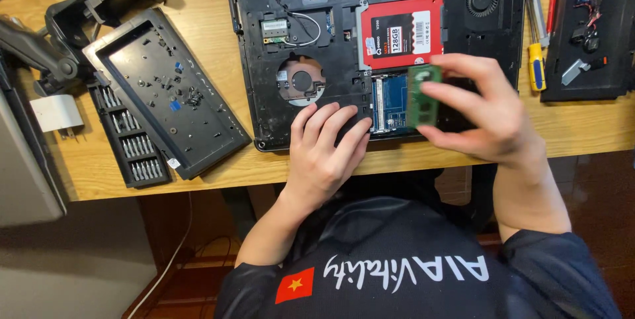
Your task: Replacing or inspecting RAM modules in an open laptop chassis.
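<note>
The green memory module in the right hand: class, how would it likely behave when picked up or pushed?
The memory module is a thin flat board, so probably stiff and light; the right hand holds it with fingertips alone. Its bare components suggest it is fragile. Being flat, it should slide rather than roll if pushed across the laptop.

Looks like a small electronics repair bench, likely in a home or small workshop. Wooden desk (198,173) crowded with an opened laptop (370,48) lying bottom up, cover off, with fan, red-labelled drive (401,31) and memory slots exposed. Beside it, the removed base panel (165,94) used as a tray for loose screws, a case of precision screwdriver bits (132,144), a yellow-handled screwdriver (536,64) and a second dismantled device (589,28) at the far right edge.
</note>
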